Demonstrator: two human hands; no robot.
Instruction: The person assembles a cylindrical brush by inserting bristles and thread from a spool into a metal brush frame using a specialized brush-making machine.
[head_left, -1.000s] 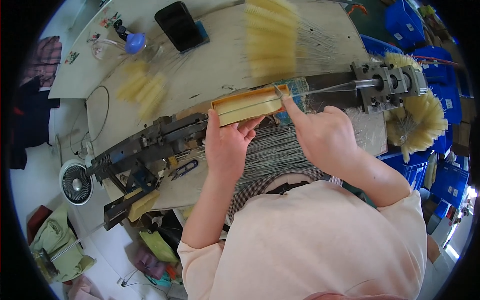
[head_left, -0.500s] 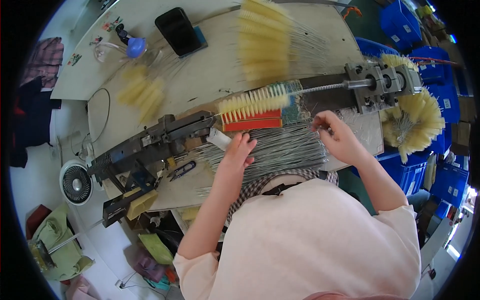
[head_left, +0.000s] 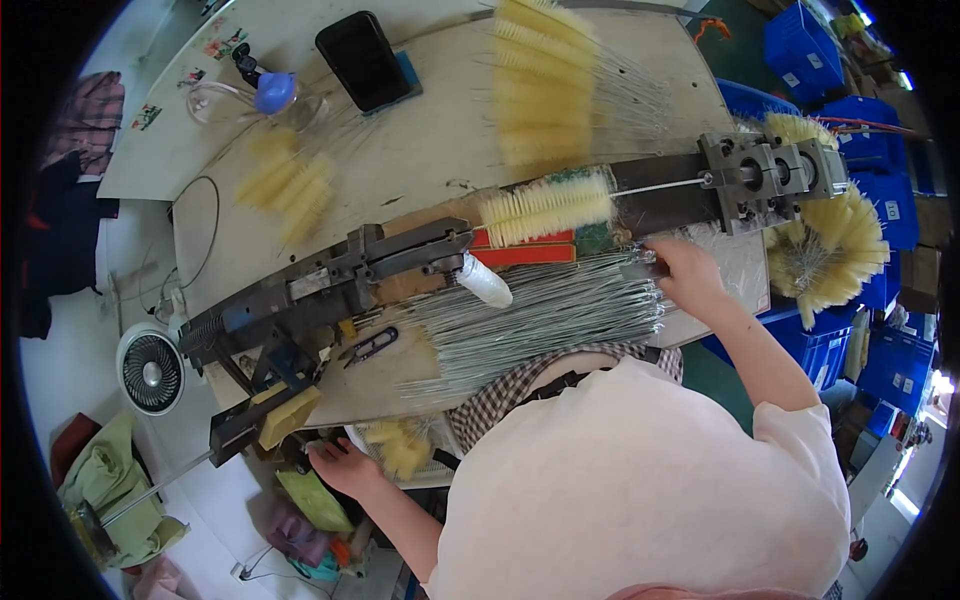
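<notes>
Yellow bristles stand out on the twisted brush [head_left: 545,207] lying in the long metal machine [head_left: 400,265] on the bench. Right hand [head_left: 688,278] pinches the ends of the steel wire bundle [head_left: 530,320]. Left hand [head_left: 345,465] hangs below the bench edge, fingers loosely curled by yellow bristle tufts [head_left: 398,445], holding nothing I can see.

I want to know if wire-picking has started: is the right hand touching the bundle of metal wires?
Touching. The head view shows the right hand with its fingers resting on the far end of the wire bundle, no gap between them.
</notes>
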